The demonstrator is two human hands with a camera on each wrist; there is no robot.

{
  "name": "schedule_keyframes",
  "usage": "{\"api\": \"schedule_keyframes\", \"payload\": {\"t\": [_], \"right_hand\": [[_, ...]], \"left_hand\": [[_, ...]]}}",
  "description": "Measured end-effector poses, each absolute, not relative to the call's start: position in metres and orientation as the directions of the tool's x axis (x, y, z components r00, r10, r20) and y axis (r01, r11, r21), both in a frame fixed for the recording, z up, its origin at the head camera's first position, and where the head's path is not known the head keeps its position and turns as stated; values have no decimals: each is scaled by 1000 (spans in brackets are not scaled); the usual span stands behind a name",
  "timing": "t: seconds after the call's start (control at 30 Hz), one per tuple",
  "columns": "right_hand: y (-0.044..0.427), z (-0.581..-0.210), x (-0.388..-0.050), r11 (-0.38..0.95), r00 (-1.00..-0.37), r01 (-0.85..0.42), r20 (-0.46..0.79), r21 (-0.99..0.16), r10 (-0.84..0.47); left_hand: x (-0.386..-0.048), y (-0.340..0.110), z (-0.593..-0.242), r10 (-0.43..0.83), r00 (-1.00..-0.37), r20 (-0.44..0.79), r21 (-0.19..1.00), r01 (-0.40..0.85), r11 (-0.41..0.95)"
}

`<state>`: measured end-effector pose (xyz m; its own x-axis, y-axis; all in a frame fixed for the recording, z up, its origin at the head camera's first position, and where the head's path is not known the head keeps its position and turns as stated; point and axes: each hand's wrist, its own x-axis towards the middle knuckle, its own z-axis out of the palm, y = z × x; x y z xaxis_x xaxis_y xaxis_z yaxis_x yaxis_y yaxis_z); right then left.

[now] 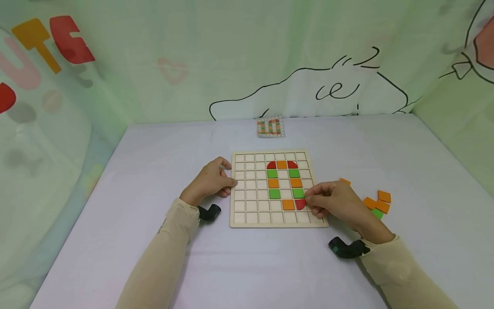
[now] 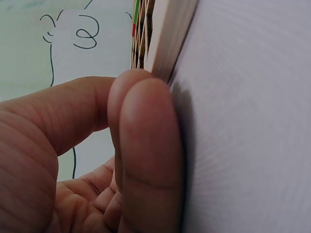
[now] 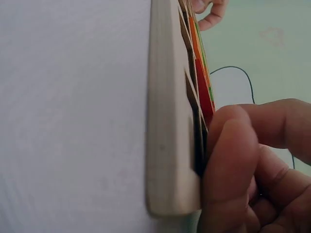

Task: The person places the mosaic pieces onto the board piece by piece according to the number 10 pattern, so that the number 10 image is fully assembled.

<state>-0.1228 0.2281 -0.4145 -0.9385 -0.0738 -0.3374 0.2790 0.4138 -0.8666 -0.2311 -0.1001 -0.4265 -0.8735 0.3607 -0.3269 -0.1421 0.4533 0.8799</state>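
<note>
A: Where are the hands?

B: Apart, at opposite sides of a pale wooden board [image 1: 251, 195] that lies flat on a white table [image 1: 278, 270]. The left hand [image 1: 210, 177] has its fingers loosely bent, tips touching the board's edge on its own side. The right hand [image 1: 339, 201] is at the opposite edge, thumb and forefinger close together at a red tile [image 1: 299, 204].

A: Is it gripping that tile?

B: I can't tell. From the right wrist, the fingertips show just beside the red, but they hide whether anything is between them.

A: What else is on the board?

B: Green tiles [image 1: 274, 194], orange tiles [image 1: 273, 183] and two rounded red tiles [image 1: 271, 165] sit in its grid, on the right hand's half. The two red ones are in the tile row farthest from that hand.

A: And around the hands?

B: Loose tiles [image 1: 382, 207], orange and green, lie outside the right hand. Beyond both hands, a card [image 1: 271, 127] shows a coloured grid. Beige sleeves [image 1: 162, 253] cover the forearms, with a black device [image 1: 210, 213] beside each wrist.
</note>
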Motion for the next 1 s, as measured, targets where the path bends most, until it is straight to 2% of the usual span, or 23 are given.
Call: {"api": "schedule_keyframes", "payload": {"t": [0.1, 0.3, 0.47, 0.63, 0.73, 1.0], "right_hand": [[226, -413, -122, 472, -938, 267, -339, -840, -72], [229, -411, -121, 506, -946, 243, -318, -828, -66], [248, -404, -122, 547, -960, 234, -279, -804, 2], [274, -398, -122, 572, -947, 284, -318, -769, 43], [284, -397, -121, 633, -938, 291, -345, -718, 39], [289, -397, -118, 711, -923, 275, -385, -647, 6]], "left_hand": [[-231, -100, -427, 361, -874, -324, 881, -140, 452], [-231, -100, -427, 357, -875, -328, 881, -147, 449], [-231, -99, -426, 359, -873, -330, 880, -146, 452], [-231, -99, -426, 355, -872, -338, 877, -155, 455], [-230, -100, -427, 351, -872, -341, 876, -159, 454], [-230, -101, -425, 358, -871, -335, 878, -151, 454]]}}
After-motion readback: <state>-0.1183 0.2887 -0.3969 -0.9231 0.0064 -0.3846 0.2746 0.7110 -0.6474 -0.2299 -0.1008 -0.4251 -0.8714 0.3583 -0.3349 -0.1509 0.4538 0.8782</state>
